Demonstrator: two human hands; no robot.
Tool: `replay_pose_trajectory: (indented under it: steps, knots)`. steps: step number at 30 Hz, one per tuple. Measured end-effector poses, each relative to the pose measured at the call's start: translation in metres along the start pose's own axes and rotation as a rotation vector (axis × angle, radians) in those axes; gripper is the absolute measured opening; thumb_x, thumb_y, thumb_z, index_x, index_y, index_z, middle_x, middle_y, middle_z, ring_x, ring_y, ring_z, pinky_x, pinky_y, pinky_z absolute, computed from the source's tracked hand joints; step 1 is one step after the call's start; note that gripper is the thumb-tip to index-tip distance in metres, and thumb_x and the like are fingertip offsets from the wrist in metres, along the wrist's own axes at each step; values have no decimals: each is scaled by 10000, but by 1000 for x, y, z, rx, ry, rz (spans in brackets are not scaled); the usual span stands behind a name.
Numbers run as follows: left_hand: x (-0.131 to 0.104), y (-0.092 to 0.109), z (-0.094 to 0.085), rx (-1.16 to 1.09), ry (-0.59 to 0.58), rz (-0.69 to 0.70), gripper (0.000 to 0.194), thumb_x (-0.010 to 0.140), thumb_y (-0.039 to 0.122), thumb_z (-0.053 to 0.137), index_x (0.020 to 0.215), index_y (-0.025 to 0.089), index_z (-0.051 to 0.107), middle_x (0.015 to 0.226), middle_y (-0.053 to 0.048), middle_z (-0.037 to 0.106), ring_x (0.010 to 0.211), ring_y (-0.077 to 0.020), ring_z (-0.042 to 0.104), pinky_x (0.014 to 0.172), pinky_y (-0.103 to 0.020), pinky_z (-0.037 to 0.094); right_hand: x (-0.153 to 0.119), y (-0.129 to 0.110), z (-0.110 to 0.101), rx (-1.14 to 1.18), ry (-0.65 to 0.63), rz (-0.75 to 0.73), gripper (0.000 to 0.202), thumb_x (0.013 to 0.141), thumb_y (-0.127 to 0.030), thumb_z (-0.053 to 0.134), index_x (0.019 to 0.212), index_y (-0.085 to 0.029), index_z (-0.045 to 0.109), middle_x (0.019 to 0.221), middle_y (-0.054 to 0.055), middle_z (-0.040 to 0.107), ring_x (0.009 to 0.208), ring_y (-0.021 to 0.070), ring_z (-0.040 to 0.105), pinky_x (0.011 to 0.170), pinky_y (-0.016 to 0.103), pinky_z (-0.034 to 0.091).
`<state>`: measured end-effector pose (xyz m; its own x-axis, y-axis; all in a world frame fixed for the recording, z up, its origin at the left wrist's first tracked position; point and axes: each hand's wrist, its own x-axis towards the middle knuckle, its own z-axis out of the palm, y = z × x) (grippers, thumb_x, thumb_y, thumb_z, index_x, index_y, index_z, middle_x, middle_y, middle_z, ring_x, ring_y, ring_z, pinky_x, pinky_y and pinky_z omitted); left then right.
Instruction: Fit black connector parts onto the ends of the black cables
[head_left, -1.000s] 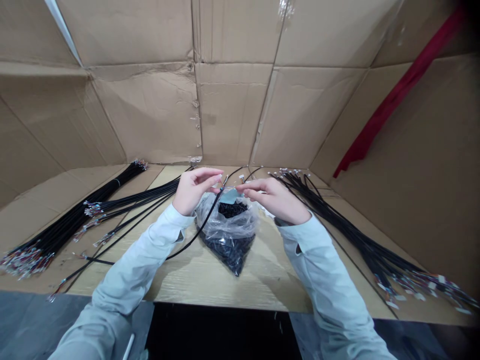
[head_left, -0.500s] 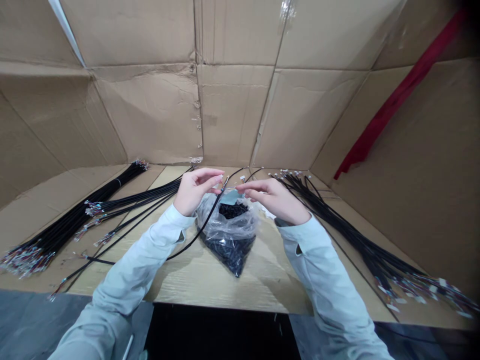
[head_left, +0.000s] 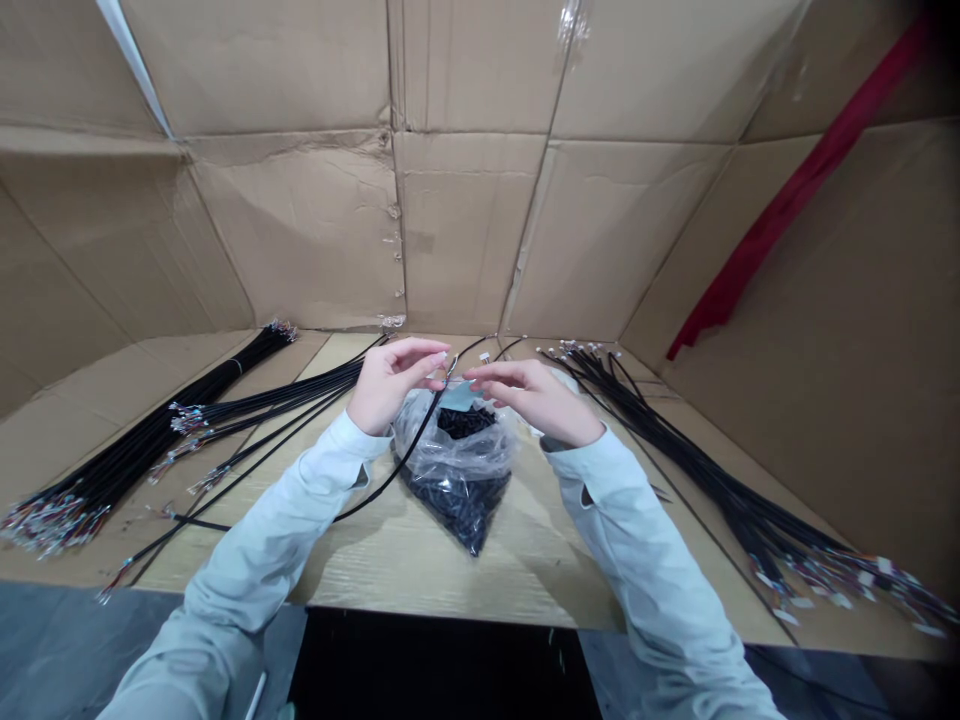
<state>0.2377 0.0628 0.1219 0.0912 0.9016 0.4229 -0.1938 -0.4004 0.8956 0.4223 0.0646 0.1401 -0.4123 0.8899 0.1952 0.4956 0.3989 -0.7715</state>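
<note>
Between the fingertips of my left hand is the wired end of a black cable, which curves down to the left across the table. My right hand is just right of that end, its fingers pressed together; what they hold, if anything, is too small to make out. Below both hands stands an open clear plastic bag full of small black parts. A pale blue piece lies at the bag's mouth.
Bundles of black cables with coloured wire ends lie on the left of the table. Another bundle with white connectors lies on the right. Cardboard walls enclose the back and sides; a red strip hangs at right.
My right hand has moved slightly left, closer to the cable end. My left hand has hardly moved and still holds the cable.
</note>
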Motion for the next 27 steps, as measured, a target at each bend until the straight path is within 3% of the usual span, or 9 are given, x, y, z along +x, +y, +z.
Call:
replay_pose_trajectory:
  steps: [9,17,20,27]
  knots:
    - [2,0,-3,14,43,57,268,650,312,680,849,133,667,759,-54,653,734,-136,616,617,-251,534,5,6,-3,309,-86,139,293,730,-246,552,990,-149,646,880,59,653,675,62,579,588,168,473]
    - [4,1,-5,41,104,83,266,639,319,688,836,141,672,779,-53,655,720,-130,599,586,-231,516,2,1,5,243,-133,73,315,661,-301,634,920,-123,663,866,62,661,700,89,583,574,176,450]
    - [4,1,-5,81,113,88,252,639,315,687,828,148,677,785,-52,656,704,-123,587,544,-205,497,0,-3,11,165,-58,4,258,656,-306,643,827,-114,674,798,50,665,668,88,576,612,194,448]
    - [5,-1,-6,146,94,117,222,668,305,662,831,156,679,804,-53,665,707,-122,584,511,-184,473,-5,-7,24,-74,249,-130,210,734,-330,574,740,-142,668,715,20,653,628,82,562,613,199,427]
